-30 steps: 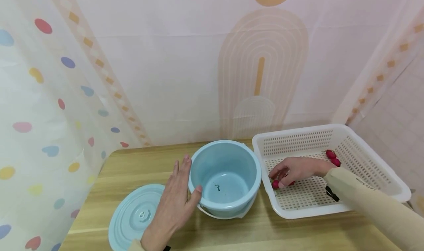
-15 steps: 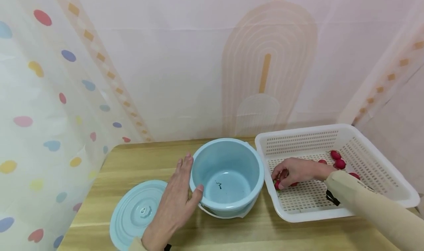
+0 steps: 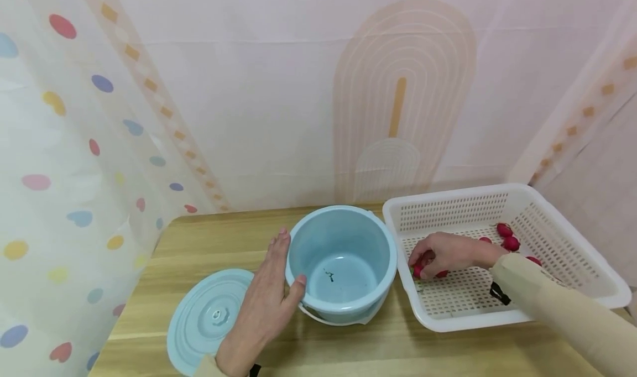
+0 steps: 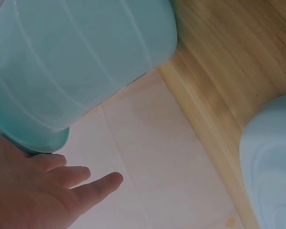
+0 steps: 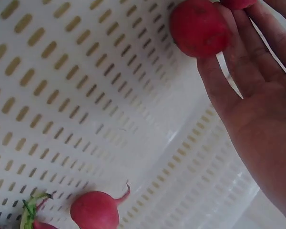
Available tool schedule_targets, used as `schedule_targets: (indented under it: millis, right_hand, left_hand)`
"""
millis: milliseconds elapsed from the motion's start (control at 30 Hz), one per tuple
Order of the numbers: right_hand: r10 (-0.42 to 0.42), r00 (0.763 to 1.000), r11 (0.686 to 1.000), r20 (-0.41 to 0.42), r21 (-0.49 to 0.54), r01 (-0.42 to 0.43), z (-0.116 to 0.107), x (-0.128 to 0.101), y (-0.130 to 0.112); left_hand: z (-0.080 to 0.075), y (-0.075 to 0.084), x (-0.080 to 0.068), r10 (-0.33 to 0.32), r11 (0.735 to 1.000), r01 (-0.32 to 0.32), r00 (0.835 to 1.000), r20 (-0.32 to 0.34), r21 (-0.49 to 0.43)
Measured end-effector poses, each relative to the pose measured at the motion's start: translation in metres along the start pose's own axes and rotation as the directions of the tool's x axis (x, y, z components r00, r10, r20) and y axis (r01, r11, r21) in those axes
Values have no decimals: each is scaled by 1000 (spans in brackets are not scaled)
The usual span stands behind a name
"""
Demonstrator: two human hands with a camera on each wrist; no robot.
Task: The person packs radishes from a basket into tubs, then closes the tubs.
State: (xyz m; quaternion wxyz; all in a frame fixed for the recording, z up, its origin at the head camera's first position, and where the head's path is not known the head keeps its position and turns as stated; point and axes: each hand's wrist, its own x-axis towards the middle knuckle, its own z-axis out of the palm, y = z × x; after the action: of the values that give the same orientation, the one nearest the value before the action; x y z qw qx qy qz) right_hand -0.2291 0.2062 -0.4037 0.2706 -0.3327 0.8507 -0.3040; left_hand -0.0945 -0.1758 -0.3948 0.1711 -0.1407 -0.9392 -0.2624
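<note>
In the head view my left hand (image 3: 266, 299) lies along the left side of a light blue bucket (image 3: 343, 308), fingers straight and the thumb over its rim. The left wrist view shows those fingers extended by the rim of the bucket (image 4: 86, 52). Down in a white perforated basket (image 3: 463, 325), my right hand (image 3: 450, 251) pinches a red radish (image 3: 417, 271) between thumb and fingertips. That radish (image 5: 237, 3) is mostly cut off at the top of the right wrist view. Another radish (image 5: 200, 28) sits right against the little finger.
More radishes (image 3: 511, 243) lie toward the basket's right side. A round blue lid (image 3: 199, 316) rests on the wooden table (image 3: 219, 241), partly behind my left hand. Small green leaf bits (image 3: 330, 276) are on the bucket's floor. A patterned curtain (image 3: 249, 117) hangs behind.
My right fingers have drawn in around the radish and lifted slightly with it. The left hand stays at the bucket. The head view has shifted a little.
</note>
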Motion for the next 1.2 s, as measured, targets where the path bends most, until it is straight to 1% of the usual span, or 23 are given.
schedule_targets:
  millis: [200,267,400,567,633,700,800,900,1033,1200]
  right_hand:
    - [0,999,999,-54,-47,-3,-17,-7,-7]
    - [3,998,999,-65,-35,-5,-22,-9,-10]
    - [-30,996,999,-84,-32,27,-29,-16,-13]
    - [-100,989,995,-111,-36,96,-35,-27,-19]
    - [-118,985,993,-128,-38,114,-37,-32,-22]
    - [-129,979,991,-156,-62,120,-41,-37,-26]
    - [-145,966,985,-214,-126,120,-47,-45,-33]
    - [-163,947,979,-277,-166,120,-52,-52,-39]
    - [-174,921,980,-348,-156,126,-53,-59,-45]
    - [-180,895,981,-409,-147,130,-49,-66,-53]
  left_hand:
    - [0,-1,0,-12,1000,12,1000,-7,-11]
    - [0,-2,0,-15,1000,15,1000,-8,-9]
    - [1,-3,-1,-20,1000,20,1000,-5,-7]
    - [2,-3,-4,-24,1000,24,1000,-5,-9]
    - [2,-2,-4,-24,1000,24,1000,-6,-10]
    - [2,-2,-3,-24,1000,23,1000,-6,-11]
    - [2,-2,0,-21,1000,21,1000,-5,-15]
    - [3,-3,6,-6,1000,6,1000,-14,-17]
    - [4,-5,12,21,1000,-21,999,-29,-10]
    - [6,-7,11,5,1000,-6,1000,-18,-20]
